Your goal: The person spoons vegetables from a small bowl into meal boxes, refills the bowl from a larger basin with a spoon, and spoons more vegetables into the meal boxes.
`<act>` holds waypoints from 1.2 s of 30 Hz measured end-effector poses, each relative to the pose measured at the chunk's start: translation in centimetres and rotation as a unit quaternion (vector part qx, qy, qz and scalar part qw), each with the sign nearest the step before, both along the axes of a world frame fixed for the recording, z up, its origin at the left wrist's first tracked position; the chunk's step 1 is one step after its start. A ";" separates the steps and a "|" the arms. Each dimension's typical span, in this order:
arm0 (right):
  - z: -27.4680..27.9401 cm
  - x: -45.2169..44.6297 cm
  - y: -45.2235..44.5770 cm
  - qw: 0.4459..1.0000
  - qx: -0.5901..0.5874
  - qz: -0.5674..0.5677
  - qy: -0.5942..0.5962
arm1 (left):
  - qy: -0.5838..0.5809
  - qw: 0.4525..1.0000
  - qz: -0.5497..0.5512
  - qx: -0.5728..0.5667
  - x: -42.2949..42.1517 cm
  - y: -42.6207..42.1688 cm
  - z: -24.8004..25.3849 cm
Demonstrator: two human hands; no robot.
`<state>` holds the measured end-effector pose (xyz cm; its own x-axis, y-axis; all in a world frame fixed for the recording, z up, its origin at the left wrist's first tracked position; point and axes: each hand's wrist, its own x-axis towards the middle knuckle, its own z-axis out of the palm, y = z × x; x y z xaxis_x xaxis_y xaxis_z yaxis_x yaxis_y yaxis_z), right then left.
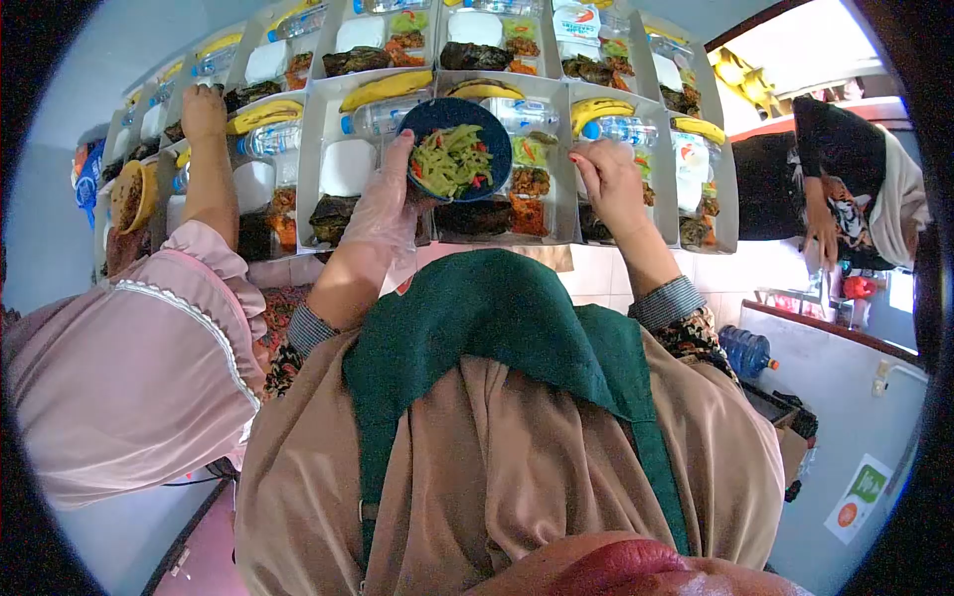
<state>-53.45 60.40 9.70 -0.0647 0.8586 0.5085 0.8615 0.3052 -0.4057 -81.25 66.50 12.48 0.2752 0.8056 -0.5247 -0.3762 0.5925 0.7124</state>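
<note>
My left hand (383,204), in a clear plastic glove, is closed on the rim and side of a dark blue bowl (409,117). Inside the bowl lies sliced green vegetable salad (452,164) with red bits. My bare right hand (611,184) hovers over an open white meal box (651,114), its fingers curled together; whatever is between them is hidden. That box holds a banana (601,107) and a water bottle (621,129). Below the bowl, another box shows a white-wrapped portion (348,167) and a dark leaf-wrapped item (335,217).
Several similar filled boxes stand in rows ahead. At the left, a co-worker in a pink top (149,338) reaches an arm (211,179) over the boxes, near a yellow bowl (149,197). Another person (845,169) is at the right. A water jug (745,350) stands below.
</note>
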 end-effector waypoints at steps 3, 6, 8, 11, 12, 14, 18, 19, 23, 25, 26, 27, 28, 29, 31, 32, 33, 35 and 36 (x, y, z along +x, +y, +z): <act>-0.2 -0.1 0.0 1.000 0.000 -0.013 0.011 | 0.002 1.000 -0.011 -0.013 -0.1 0.1 0.0; -0.3 0.3 0.1 0.994 -0.008 -0.054 0.097 | -0.018 1.000 -0.019 -0.017 0.0 0.1 -0.1; 0.4 0.4 -0.2 0.973 -0.036 -0.119 0.196 | -0.029 0.999 -0.020 -0.024 0.2 0.6 -1.8; 2.0 0.9 -0.5 0.923 -0.003 -0.151 0.355 | 0.023 0.999 -0.034 -0.025 0.3 0.8 -3.0; 2.9 0.8 -0.7 0.885 0.013 -0.141 0.442 | 0.016 0.998 -0.052 -0.013 0.4 1.1 -4.0; 4.6 0.4 -1.3 0.833 0.010 -0.110 0.542 | -0.015 0.997 -0.080 -0.001 0.6 0.5 -2.8; 6.8 -2.7 -2.7 0.952 -0.097 0.006 0.291 | -0.075 0.993 -0.087 -0.009 2.1 -0.4 -2.6; 8.2 -3.4 -2.5 0.987 -0.082 0.070 0.117 | -0.096 0.992 -0.086 -0.006 2.3 -0.7 -2.7; 10.8 -5.4 -2.8 0.992 -0.040 0.109 0.055 | -0.172 0.976 -0.132 -0.011 2.3 -1.1 -1.8; 11.2 -5.0 -3.0 0.990 -0.029 0.111 0.086 | -0.181 0.975 -0.127 -0.035 2.0 -1.2 -0.8; 11.2 -4.5 -2.9 0.987 -0.022 0.107 0.118 | -0.185 0.973 -0.125 -0.048 2.0 -1.3 -0.4; 11.3 -4.3 -3.1 0.983 -0.015 0.101 0.150 | -0.184 0.974 -0.126 -0.044 2.0 -1.5 -0.1; 11.6 -4.4 -3.3 0.984 -0.021 0.077 0.162 | -0.184 0.974 -0.127 -0.039 2.1 -1.7 0.2; 11.1 -4.4 -3.4 0.987 -0.001 0.069 0.148 | -0.184 0.974 -0.129 -0.033 2.2 -1.8 0.3; 9.8 -4.5 -3.2 0.990 0.041 0.057 0.119 | -0.184 0.976 -0.119 -0.004 2.4 -2.1 0.2; 9.5 -4.9 -3.5 0.995 0.037 0.059 0.072 | -0.186 0.976 -0.113 0.012 2.5 -2.1 0.1; 8.7 -5.2 -3.7 0.992 0.039 0.075 0.091 | -0.176 0.978 -0.107 0.008 2.5 -2.2 0.0; 8.2 -5.6 -4.6 0.992 0.033 0.093 0.082 | -0.156 0.984 -0.091 -0.002 2.6 -2.2 -0.1; 8.7 -5.5 -4.8 0.989 0.041 0.098 0.102 | -0.154 0.985 -0.083 -0.005 2.7 -2.5 0.0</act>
